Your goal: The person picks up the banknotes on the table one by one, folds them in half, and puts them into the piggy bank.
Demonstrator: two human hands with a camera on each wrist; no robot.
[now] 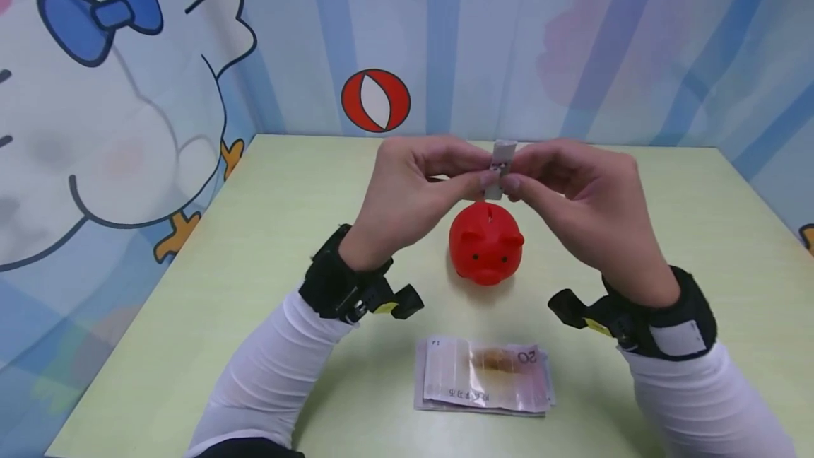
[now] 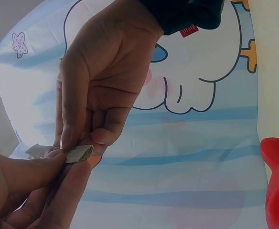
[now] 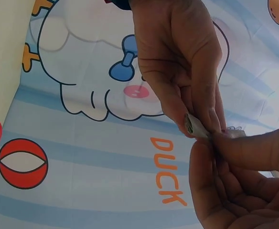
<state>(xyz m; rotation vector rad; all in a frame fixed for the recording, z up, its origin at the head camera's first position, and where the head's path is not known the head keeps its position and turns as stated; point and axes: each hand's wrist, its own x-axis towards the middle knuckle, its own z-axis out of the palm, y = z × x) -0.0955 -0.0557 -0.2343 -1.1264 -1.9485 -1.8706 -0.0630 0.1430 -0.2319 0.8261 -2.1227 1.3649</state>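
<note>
A banknote folded into a narrow greyish strip [image 1: 503, 155] stands upright in the air above the piggy bank. My left hand [image 1: 422, 186] pinches it from the left between thumb and fingers, and my right hand [image 1: 575, 196] pinches its other side. Rolled layers show at the end of the folded note [image 2: 82, 154] in the left wrist view. Just below the hands, the red piggy bank [image 1: 486, 246] sits on the table with its face towards me and a slot on top.
Nearer to me on the pale yellow table [image 1: 356, 387] lies a small stack of pinkish notes [image 1: 483, 377], the top one marked 20. A backdrop [image 1: 394, 13] with cartoon prints rises at the back and left. Both wrists wear black camera straps.
</note>
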